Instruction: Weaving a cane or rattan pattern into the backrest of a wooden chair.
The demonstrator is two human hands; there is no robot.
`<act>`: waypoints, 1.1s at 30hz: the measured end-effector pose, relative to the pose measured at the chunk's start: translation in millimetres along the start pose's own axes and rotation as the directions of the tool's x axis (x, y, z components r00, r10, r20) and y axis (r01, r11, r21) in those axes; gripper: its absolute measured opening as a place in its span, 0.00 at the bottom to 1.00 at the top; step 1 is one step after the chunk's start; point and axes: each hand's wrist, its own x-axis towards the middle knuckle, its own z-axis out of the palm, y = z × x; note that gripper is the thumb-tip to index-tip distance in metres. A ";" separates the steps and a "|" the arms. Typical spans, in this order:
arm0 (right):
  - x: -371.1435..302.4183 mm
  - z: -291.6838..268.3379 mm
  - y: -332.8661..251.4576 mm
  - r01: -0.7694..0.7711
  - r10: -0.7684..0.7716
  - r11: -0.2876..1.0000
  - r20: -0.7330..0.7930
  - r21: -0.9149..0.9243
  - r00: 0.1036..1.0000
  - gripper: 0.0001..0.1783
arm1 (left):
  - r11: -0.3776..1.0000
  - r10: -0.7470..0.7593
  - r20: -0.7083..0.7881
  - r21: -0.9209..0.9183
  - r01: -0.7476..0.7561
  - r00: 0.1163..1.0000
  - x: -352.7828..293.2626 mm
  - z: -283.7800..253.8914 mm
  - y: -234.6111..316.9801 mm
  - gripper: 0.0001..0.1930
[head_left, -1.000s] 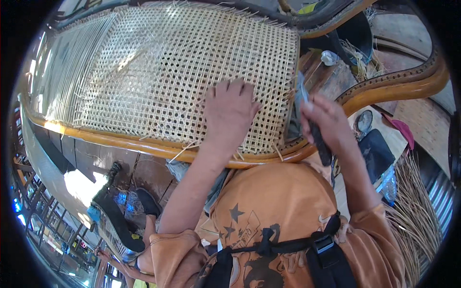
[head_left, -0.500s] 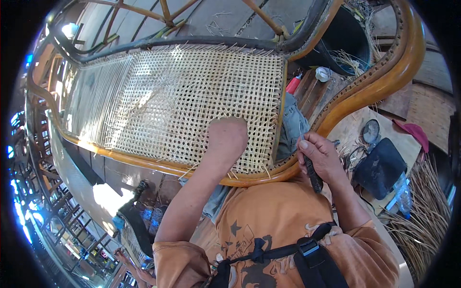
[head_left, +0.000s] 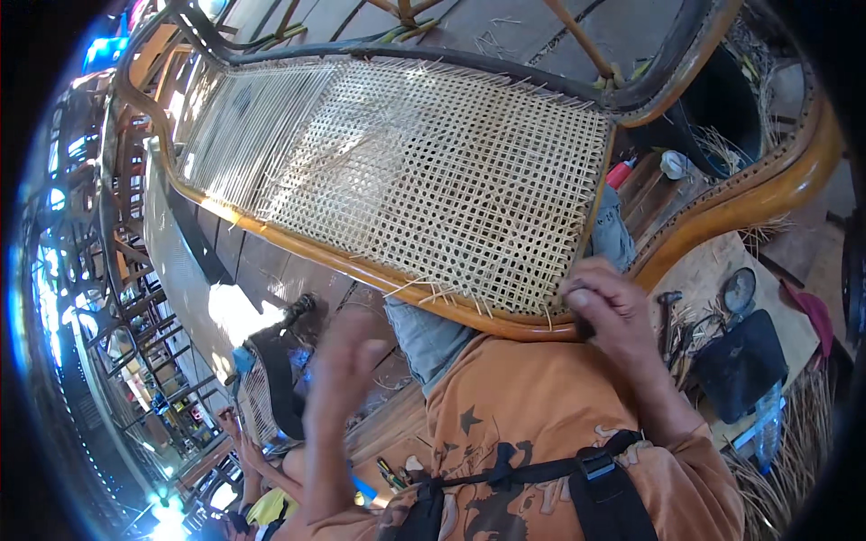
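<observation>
A large woven cane panel [head_left: 451, 180] in a curved wooden frame [head_left: 347, 261] lies before me, open hexagonal and square holes across its middle and right. On its left part the strands run straight, without the open weave. Loose strand ends stick out along its edges. Near the panel's lower right corner, my right hand [head_left: 615, 311] is closed around a dark handle [head_left: 582, 316], most of it hidden by the fingers; a thin tip showed earlier, like an awl's. My left hand [head_left: 343, 365] is off the panel to its near left, blurred by motion, its fingers unclear.
On the right are a dark square pad [head_left: 741, 363], a hammer [head_left: 667, 316], a round dish [head_left: 739, 288] and a bundle of cane strips [head_left: 798, 442]. A black bucket [head_left: 722, 117] and red bottle [head_left: 620, 173] stand farther back. Another person's arm [head_left: 257, 460] shows lower left.
My left hand has lifted off the cane and swung toward me and left. My right hand has moved slightly, still holding the dark handle. The whole view has shifted.
</observation>
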 end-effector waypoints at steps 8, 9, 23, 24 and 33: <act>19.7 46.1 -10.3 0.370 -0.324 0.873 0.190 -0.318 0.927 0.09 | 0.739 0.149 -0.073 -0.654 -0.160 0.986 36.9 79.6 117.4 0.18; 27.9 43.8 -8.5 0.296 -0.194 0.883 0.291 -0.364 0.937 0.09 | 0.689 0.139 -0.083 -0.708 -0.157 0.987 37.5 91.3 107.7 0.16; 212.2 189.8 41.9 0.227 -0.038 0.752 0.304 -0.619 0.952 0.13 | 0.392 -0.175 0.225 -0.877 0.277 0.959 6.3 101.2 44.3 0.17; 214.3 201.2 40.8 0.203 -0.045 0.704 0.243 -0.681 0.969 0.13 | 0.450 -0.163 0.179 -0.862 0.235 0.970 4.3 105.7 41.2 0.18; 213.3 192.9 26.6 0.044 0.127 0.887 0.334 -0.459 0.934 0.08 | 0.603 -0.224 -0.144 -0.797 0.021 0.964 6.3 96.7 31.9 0.12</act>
